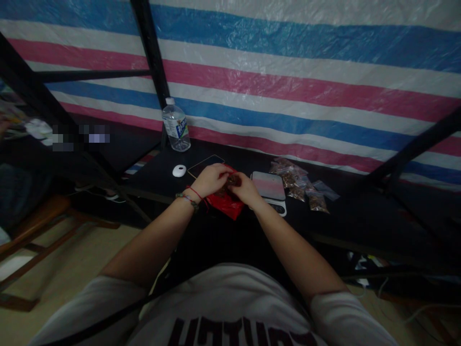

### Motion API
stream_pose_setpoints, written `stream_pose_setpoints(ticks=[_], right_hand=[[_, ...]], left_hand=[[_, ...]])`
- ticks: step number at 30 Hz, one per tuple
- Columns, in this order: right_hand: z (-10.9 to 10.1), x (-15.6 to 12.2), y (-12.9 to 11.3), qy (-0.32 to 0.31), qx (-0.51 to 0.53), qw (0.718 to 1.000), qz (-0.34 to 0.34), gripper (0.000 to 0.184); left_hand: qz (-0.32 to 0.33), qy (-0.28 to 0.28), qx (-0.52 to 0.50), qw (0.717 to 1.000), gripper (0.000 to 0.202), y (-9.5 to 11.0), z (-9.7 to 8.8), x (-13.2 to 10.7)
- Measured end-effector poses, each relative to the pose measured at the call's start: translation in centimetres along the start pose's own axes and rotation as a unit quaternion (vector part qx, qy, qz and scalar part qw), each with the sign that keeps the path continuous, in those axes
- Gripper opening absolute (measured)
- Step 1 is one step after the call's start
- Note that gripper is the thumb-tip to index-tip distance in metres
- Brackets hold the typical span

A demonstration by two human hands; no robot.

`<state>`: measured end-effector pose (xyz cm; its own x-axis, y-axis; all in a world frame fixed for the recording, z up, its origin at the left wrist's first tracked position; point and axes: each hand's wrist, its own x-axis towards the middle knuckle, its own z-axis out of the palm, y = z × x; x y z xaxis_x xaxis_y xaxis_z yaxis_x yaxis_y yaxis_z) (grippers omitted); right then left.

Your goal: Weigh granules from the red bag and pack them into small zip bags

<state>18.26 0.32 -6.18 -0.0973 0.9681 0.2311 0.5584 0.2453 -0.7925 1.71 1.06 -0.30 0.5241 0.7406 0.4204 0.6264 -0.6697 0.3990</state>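
Note:
My left hand (215,178) and my right hand (247,189) meet above a red plastic bag (230,207) on the black table. Between my fingers is a small clear bag of brown bits (234,179), gripped from both sides. Its lower part merges with the brown stuff in the red bag, so its outline is unclear. Just right of my right hand lies a flat kitchen scale (268,185) with a shiny top. Beyond the scale, several clear zip bags with brown bits (289,179) lie in a loose pile.
A large clear plastic bottle (176,126) stands at the back left. A white rounded case (179,170) and a dark phone-like slab (201,166) lie left of my hands. Black frame posts (153,53) and a striped plastic sheet (288,86) bound the table. A wooden stool (46,221) stands lower left.

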Motion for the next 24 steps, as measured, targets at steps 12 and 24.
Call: stream_pose_setpoints(ticks=[12, 24], right_hand=[[-0.2, 0.1, -0.5, -0.002, -0.005, 1.0, 0.007, 0.038], [-1.6, 0.2, -1.0, 0.01, -0.012, 1.0, 0.011, 0.035]], left_hand=[[0.042, 0.012, -0.007, 0.999, 0.017, 0.5, 0.6, -0.1], [0.058, 0.073, -0.054, 0.994, 0.026, -0.3, 1.2, -0.3]])
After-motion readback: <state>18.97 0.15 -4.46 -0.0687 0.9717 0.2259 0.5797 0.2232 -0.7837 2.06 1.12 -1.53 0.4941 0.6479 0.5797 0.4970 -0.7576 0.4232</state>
